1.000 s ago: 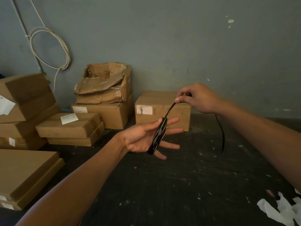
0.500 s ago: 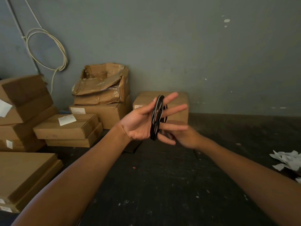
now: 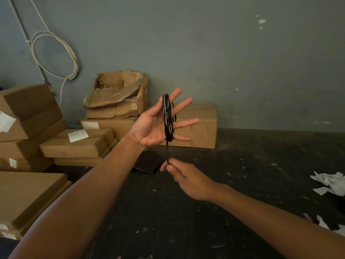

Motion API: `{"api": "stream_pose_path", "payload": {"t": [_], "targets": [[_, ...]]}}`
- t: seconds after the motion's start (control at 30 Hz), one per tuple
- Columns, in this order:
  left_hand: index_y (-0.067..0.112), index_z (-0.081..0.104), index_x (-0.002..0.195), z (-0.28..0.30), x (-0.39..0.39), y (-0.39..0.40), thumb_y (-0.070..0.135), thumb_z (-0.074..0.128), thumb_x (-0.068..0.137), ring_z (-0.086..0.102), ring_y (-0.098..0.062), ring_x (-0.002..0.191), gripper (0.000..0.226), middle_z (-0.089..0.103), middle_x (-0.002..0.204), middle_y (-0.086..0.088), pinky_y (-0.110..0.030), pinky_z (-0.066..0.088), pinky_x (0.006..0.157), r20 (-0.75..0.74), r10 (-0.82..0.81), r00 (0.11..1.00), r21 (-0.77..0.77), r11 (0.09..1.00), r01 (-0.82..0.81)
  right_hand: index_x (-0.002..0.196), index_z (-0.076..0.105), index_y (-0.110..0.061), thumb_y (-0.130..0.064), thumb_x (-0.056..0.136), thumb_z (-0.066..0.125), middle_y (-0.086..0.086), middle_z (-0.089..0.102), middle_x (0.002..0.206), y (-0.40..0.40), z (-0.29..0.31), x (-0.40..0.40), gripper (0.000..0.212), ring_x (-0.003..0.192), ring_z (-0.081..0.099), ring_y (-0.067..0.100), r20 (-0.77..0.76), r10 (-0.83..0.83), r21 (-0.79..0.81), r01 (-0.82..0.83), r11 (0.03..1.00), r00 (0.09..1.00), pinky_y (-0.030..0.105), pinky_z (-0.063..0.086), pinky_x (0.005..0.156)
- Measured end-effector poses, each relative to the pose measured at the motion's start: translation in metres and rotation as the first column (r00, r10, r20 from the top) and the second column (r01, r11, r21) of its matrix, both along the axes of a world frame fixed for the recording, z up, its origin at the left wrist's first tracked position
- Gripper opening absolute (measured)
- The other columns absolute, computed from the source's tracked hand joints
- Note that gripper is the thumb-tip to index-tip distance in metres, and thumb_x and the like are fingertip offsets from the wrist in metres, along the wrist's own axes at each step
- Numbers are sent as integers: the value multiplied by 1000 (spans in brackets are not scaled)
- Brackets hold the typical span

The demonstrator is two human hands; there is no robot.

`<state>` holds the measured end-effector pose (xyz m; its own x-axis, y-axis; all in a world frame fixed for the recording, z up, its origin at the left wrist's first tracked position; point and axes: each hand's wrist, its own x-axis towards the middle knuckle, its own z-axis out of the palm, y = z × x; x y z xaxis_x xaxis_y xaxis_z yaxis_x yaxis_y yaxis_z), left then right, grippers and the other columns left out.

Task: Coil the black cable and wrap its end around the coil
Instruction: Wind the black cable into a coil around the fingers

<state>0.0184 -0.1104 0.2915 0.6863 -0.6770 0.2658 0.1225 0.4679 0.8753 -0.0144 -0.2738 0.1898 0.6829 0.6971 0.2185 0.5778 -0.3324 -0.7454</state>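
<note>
1. The left hand (image 3: 152, 126) is open with fingers spread; the glossy black cable (image 3: 167, 118) sits around them as a narrow coil.
2. The right hand (image 3: 188, 179), below it, pinches the free end (image 3: 167, 154) of the cable.
3. I think the end should stay tight, then cross the middle of the coil, with the fingers kept spread.
4. Brown cardboard boxes (image 3: 197, 126) stand behind on the dark floor (image 3: 205, 221).

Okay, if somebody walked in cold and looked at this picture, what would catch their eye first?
The raised left hand at centre, fingers spread, with a black cable looped around them. Just below, the right hand pinches the cable's hanging end. Cardboard boxes are stacked along the grey wall on the left.
</note>
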Motion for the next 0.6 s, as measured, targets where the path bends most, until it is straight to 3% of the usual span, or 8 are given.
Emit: {"api": "stream_pose_path", "payload": {"t": [0.1,0.2,0.33,0.53,0.6], "targets": [[37,48,141,-7,6,10,48,26,100,37,-46,138,48,43,154,2,-75,29,94,-48,92,995,-6,996,-92,111,56,-31,-35,105,33,-7,49,63,-3,7,-2,24,52,48,4,91,-19,-40,23,999,996,22,37,49],[40,43,143,-17,10,18,49,22,102,42,-45,136,47,44,153,3,-76,33,94,-93,189,978,6,982,-190,106,57,-29,-36,104,36,-1,58,73,-7,17,-2,23,61,56,7,152,-31,-86,45,995,988,28,43,55],[43,36,146,-28,12,24,52,22,102,46,-43,134,47,39,156,5,-76,36,95,-111,269,957,90,961,-260,98,59,-25,-32,102,42,-14,51,68,-11,35,-2,19,59,53,-1,247,-45,-138,81,987,968,25,35,56],[43,41,144,-40,13,28,50,27,102,57,-36,126,45,41,155,6,-58,54,88,-136,296,945,248,934,-257,90,57,-29,-32,101,47,-19,48,67,-21,66,3,15,58,47,-2,416,-41,-237,152,959,909,21,31,54],[42,41,144,-45,13,30,50,26,101,57,-34,127,46,42,155,7,-60,51,90,-120,297,947,301,920,-250,91,56,-32,-32,100,49,-15,54,69,-25,78,6,12,59,49,-1,434,-38,-266,168,949,900,21,33,55]]}}
